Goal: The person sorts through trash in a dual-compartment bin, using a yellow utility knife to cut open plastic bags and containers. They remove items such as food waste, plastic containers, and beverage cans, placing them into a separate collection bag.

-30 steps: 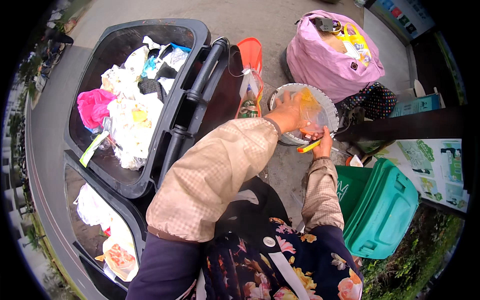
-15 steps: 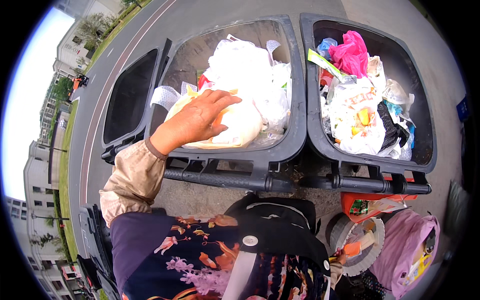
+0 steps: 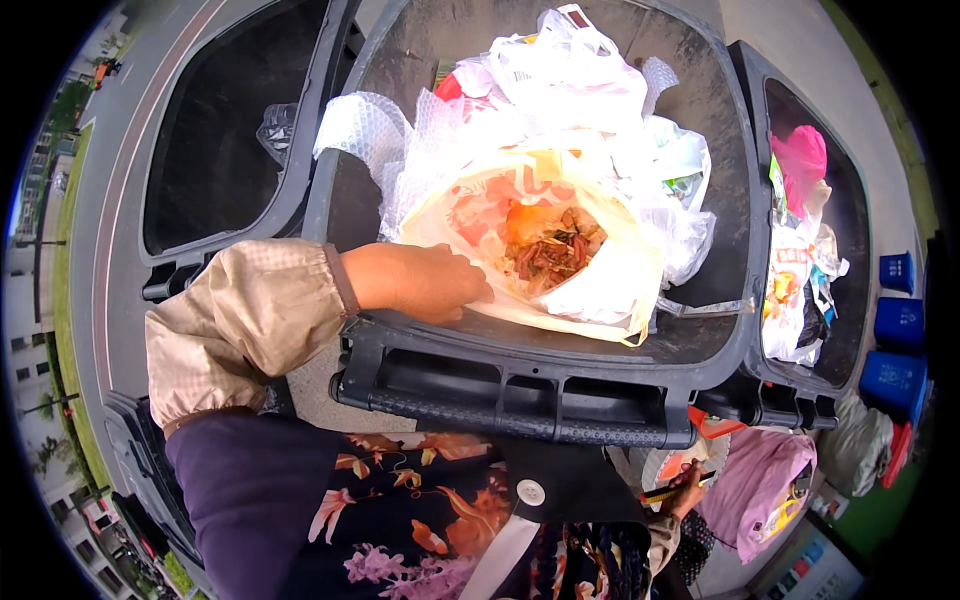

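**Open food bag at bin lip, spill risk**

Left hand (image 3: pixel 425 282), centre-left of frame, grip curled on the edge of the cream plastic bag (image 3: pixel 560 262) of food scraps, mouth gaping, lying on white bags (image 3: pixel 560 75) inside the middle grey bin (image 3: pixel 520 395). Risk: bag sits close to the near rim; a tug could tip scraps over the lip, or thin plastic tears. Right hand (image 3: pixel 688 490), lower right, pinches a yellow stick-like item (image 3: pixel 662 491) beside a pink bag (image 3: pixel 755 480); could snag.

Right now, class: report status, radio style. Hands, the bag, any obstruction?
Left hand gripping edge of open white food-waste bag inside grey wheelie bin. Right hand low, holding yellow pencil-like stick. Nothing blocking.
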The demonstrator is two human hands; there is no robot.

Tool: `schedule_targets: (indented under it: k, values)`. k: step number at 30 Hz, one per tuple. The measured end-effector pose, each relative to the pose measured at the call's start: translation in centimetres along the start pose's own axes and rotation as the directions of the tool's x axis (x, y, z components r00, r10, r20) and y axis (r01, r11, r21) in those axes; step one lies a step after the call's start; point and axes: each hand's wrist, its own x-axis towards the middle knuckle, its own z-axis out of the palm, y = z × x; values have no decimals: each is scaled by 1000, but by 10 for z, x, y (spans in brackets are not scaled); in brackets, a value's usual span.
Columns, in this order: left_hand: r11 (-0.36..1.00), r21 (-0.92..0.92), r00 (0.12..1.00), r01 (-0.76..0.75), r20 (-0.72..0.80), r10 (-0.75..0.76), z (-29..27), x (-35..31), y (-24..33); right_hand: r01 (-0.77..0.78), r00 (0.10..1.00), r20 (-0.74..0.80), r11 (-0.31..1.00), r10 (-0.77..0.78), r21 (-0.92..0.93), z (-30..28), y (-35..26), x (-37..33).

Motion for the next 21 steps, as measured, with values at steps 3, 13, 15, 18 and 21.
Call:
schedule_targets:
  k: [3, 13, 15, 18, 21]
  values:
    - [982, 176, 989, -66, -122, 89, 19, 6, -8, 375, 923, 154, 916, -354, -143, 43, -106, -26]
    - [930, 199, 762, -308, -534, 366, 15, 22, 65, 913, 350, 883, 324, -314, -247, 293, -260, -80]
    - [933, 265, 777, -244, -523, 352, 18, 20, 80, 977, 210, 900, 118, -381, -178, 331, -248, -75]
    - [933, 195, 728, -302, -584, 358, 19, 15, 87, 934, 333, 918, -57, -216, -352, 352, -239, -50]
    - [934, 159, 753, -321, -555, 354, 9, 6, 70, 922, 355, 934, 153, 38, -357, 341, -248, -30]
